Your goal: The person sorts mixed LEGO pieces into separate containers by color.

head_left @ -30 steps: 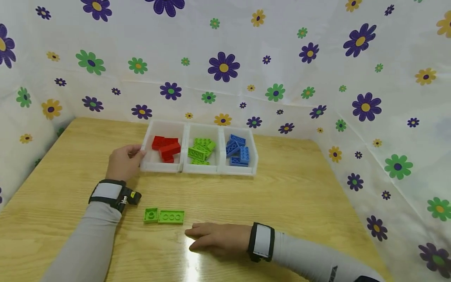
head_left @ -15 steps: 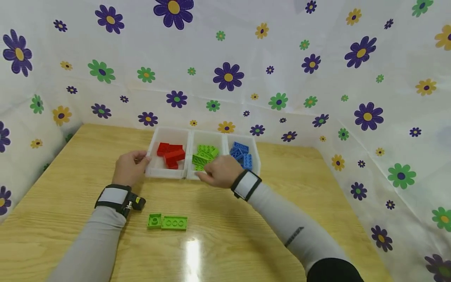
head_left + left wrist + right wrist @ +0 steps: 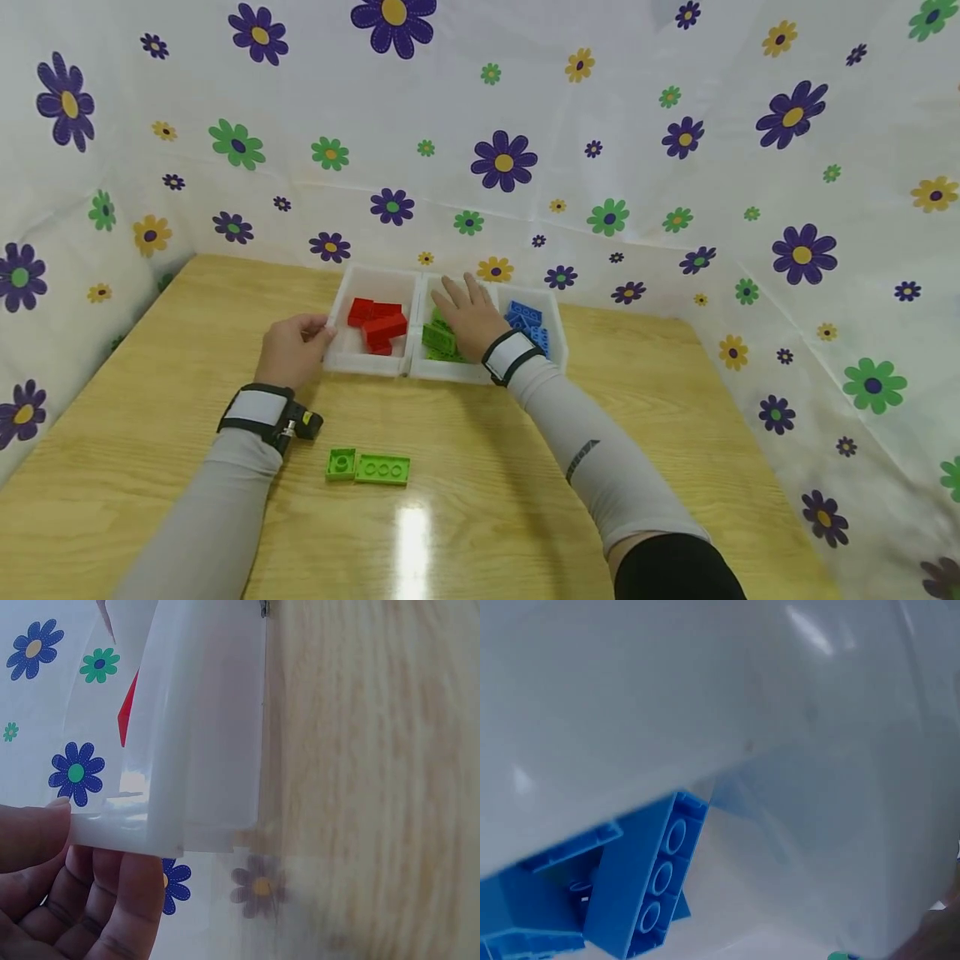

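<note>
A white plastic three-part bin (image 3: 367, 364) stands at the back of the table. My left hand (image 3: 292, 354) grips its left wall, thumb on the rim (image 3: 112, 829) and fingers curled beneath in the left wrist view. My right hand (image 3: 472, 323) is over the middle compartment, fingers extended and spread above the green bricks (image 3: 438, 337), partly covering them. Red bricks (image 3: 384, 327) lie in the left compartment. Blue bricks (image 3: 525, 314) fill part of the right one, seen close up as a blue brick (image 3: 649, 877) in the right wrist view.
In front of the bin, a small square green brick (image 3: 341, 464) and a longer green brick (image 3: 383, 469) lie hollow side up, end to end, on the wooden table (image 3: 360, 542). A flower-patterned sheet (image 3: 300, 192) hangs close behind the bin and along the sides.
My right hand has gone from the front of the table up to the bin's middle compartment, and its fingers have spread out. The left hand keeps its hold on the bin. The head view has shifted slightly.
</note>
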Demonstrator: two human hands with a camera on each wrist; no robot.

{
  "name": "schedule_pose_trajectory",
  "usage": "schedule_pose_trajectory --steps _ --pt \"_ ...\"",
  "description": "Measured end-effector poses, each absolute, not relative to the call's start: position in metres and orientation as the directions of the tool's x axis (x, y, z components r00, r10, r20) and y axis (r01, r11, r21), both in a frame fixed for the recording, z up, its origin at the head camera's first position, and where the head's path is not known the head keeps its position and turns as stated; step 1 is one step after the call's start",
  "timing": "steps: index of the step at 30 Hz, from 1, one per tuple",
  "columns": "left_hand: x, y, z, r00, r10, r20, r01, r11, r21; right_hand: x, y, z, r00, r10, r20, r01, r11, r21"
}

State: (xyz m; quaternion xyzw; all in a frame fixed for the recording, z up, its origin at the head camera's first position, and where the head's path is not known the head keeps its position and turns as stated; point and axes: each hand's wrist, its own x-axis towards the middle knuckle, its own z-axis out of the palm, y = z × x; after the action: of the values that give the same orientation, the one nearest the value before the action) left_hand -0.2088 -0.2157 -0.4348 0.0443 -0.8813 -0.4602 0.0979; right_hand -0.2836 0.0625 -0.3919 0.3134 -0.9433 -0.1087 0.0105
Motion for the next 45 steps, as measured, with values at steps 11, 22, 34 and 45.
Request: schedule_pose_trajectory --steps 11,22,34,45 --pt "-0.214 -0.218 -0.424 -0.978 -0.161 0.133 0.014 0.582 0.813 -0.235 0.057 -0.378 -0.691 -0.694 0.199 -0.69 0.717 0.104" --pt "-0.22 -0.222 -0.421 -0.974 -0.151 0.171 0.048 0.596 0.801 -0.126 0.01 -0.406 -0.551 -0.807 -0.212 -0.828 0.56 0.021" --pt "-0.214 -0.225 -0.422 -0.976 -0.178 0.122 -0.008 0.594 0.804 -0.126 0.05 -0.403 -0.485 -0.851 -0.204 -0.873 0.483 0.061" --pt "-0.21 -0.211 -0.43 -0.974 -0.178 0.139 0.008 0.59 0.808 -0.197 0.083 -0.358 -0.612 -0.786 -0.095 -0.791 0.61 0.048"
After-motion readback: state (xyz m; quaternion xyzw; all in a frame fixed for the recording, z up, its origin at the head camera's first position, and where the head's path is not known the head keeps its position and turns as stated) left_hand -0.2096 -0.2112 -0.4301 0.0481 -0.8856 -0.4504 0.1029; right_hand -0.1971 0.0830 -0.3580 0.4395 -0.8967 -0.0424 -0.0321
